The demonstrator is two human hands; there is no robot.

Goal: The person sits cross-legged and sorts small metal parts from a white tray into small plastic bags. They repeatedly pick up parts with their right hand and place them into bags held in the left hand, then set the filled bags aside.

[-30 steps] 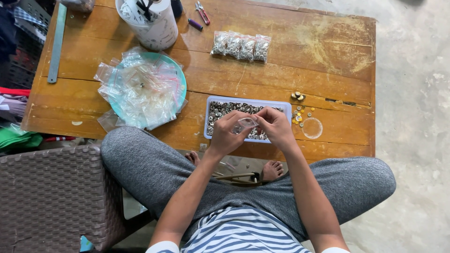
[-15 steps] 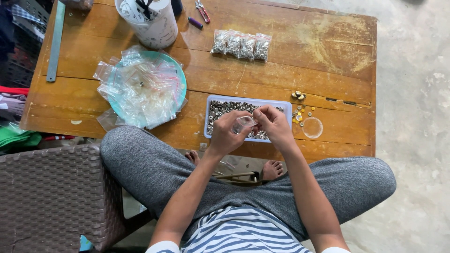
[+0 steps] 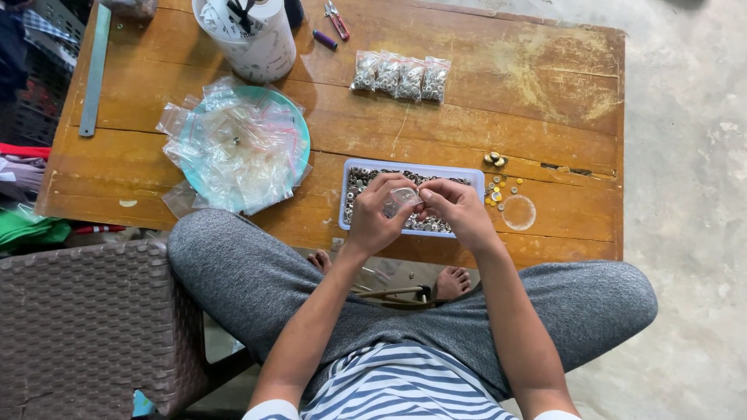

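Observation:
A small clear plastic bag (image 3: 404, 198) is pinched between my left hand (image 3: 377, 214) and my right hand (image 3: 457, 210), fingertips of both on it. The hands hover over a pale rectangular tray (image 3: 476, 173) full of small metal rings, near the front edge of the wooden table (image 3: 482, 101). Whether anything is inside the bag cannot be made out.
A teal plate (image 3: 299, 128) piled with empty clear bags lies to the left. Several filled bags (image 3: 400, 76) lie behind the tray. A white bucket (image 3: 257, 43), a metal ruler (image 3: 93, 70), pliers (image 3: 336, 17), loose small parts (image 3: 496, 187) and a clear lid (image 3: 518, 212) are also on the table. A wicker chair (image 3: 78, 319) stands at left.
The fingers of both hands have shifted slightly on the small bag; the hands stay over the tray.

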